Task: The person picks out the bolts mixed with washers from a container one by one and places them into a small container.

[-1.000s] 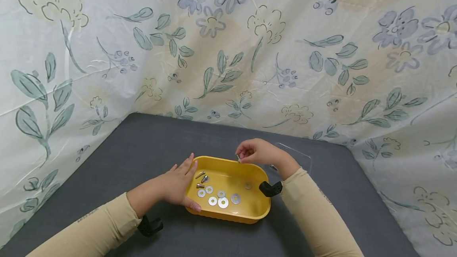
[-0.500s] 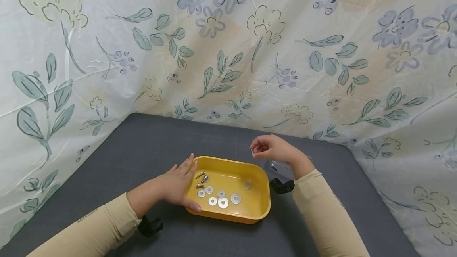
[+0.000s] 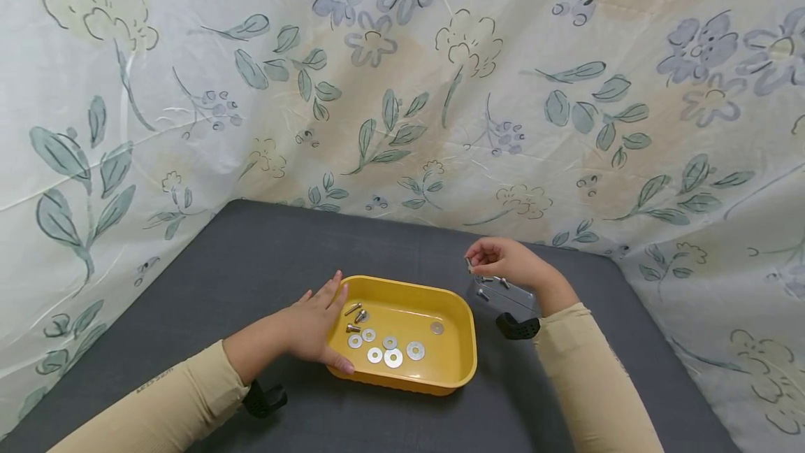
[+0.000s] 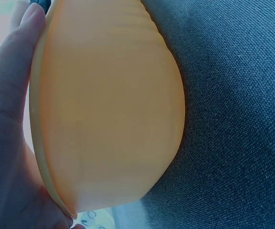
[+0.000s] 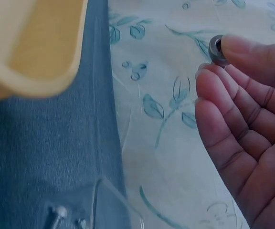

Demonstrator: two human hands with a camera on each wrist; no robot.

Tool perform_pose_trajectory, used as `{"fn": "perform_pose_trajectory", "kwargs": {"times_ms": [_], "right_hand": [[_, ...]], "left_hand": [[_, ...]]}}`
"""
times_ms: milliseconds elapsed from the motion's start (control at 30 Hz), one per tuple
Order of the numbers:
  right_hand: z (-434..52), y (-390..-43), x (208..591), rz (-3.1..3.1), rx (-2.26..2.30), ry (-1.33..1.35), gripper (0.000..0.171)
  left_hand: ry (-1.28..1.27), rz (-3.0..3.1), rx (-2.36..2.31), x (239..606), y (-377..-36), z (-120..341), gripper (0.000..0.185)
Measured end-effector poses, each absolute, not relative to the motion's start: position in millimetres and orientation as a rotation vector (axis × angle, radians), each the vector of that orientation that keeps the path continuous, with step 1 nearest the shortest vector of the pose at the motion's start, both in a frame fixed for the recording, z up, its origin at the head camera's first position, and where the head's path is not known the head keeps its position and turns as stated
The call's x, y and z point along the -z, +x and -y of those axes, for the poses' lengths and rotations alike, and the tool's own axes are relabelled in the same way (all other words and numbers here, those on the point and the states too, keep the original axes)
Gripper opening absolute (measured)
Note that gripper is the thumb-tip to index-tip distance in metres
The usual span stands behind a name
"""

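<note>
Screw (apparently socket-headed), pinched, right hand

Your head cam looks fwd & down from the near side, wide: L hand, R hand, tub, table. L wrist cam's close to the tub's left outer wall, facing it. R wrist cam, near your R hand, faces far cloth; shares tub & box w/ head.

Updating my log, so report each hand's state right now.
Left hand: open, spread against one end of the yellow tray.
Right hand: closed, pinching a small metal bolt.
</note>
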State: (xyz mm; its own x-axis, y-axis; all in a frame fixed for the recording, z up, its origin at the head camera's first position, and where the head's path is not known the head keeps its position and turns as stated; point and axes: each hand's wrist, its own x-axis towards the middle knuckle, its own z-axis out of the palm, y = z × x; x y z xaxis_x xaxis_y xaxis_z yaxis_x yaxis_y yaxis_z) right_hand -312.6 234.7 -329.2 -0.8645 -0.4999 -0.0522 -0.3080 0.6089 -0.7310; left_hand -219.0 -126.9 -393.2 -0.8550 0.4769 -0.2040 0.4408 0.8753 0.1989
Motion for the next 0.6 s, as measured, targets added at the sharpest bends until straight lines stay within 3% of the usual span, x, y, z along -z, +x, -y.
{"fn": "perform_pose_trajectory", "kwargs": {"times_ms": [600], "right_hand": [[-290, -327, 349, -2.644, 1.125, -0.434, 0.030]], "left_hand": [[0.686, -2.799, -0.202, 394, -218, 127, 0.136]]}}
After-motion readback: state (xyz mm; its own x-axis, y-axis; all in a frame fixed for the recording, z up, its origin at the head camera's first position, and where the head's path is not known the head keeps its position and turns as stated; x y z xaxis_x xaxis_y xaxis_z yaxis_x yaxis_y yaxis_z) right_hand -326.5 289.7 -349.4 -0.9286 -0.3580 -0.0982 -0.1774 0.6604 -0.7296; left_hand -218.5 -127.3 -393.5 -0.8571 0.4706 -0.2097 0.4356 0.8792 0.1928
